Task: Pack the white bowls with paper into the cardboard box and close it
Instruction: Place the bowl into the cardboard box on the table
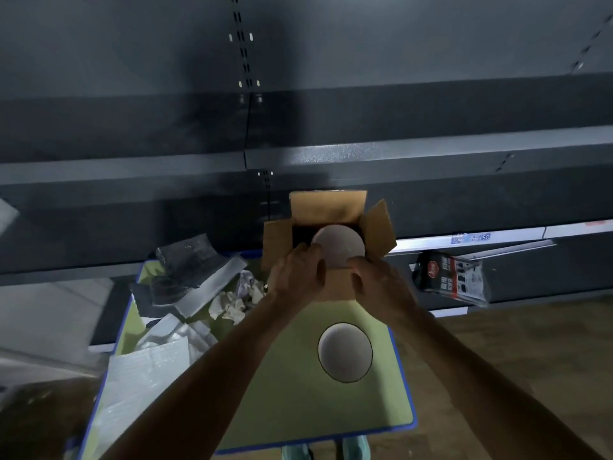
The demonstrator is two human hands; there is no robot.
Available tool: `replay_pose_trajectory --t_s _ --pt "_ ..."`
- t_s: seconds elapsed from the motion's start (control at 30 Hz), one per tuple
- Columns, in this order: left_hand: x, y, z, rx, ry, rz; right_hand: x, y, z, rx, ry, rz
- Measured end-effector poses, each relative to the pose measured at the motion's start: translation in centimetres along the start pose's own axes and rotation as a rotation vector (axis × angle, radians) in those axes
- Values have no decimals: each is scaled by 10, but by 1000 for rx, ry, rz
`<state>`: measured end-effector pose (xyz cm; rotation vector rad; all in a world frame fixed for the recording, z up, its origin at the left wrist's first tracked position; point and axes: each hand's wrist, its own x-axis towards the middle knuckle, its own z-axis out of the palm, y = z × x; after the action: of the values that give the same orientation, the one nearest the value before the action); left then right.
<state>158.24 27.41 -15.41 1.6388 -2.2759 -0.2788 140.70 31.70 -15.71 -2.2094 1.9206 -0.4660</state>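
Note:
An open cardboard box (378, 229) stands at the far end of a green table (292, 400), its flaps spread outward. A white bowl (341, 244) sits in the box's opening, tilted toward me. My left hand (293, 273) grips the bowl's near left rim. On the near right rim my right hand (371, 277) holds the same bowl, over the box's front flap. A second white bowl (345, 351) rests on the table, closer to me, between my forearms. Crumpled paper (237, 302) lies left of the box.
White and dark packing sheets (159, 353) pile up on the table's left side. Dark metal shelving (298, 154) stands right behind the table. A dark packaged item (454, 278) lies on a low shelf at the right. Wooden floor shows to the right.

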Motion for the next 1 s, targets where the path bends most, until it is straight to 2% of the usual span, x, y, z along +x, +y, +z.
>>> replay_pose_trajectory --t_s 0.23,0.4,0.7,1.0 --pt "42 -12 19 65 -144 -45 60 6 -5 -221 -203 38" --pt "55 -17 30 88 -169 -149 80 13 2 -316 -257 65" --pt "74 -11 37 276 -279 -245 95 14 21 -414 -302 31" --pt "78 -9 29 118 -229 -300 100 14 21 -375 -318 102"
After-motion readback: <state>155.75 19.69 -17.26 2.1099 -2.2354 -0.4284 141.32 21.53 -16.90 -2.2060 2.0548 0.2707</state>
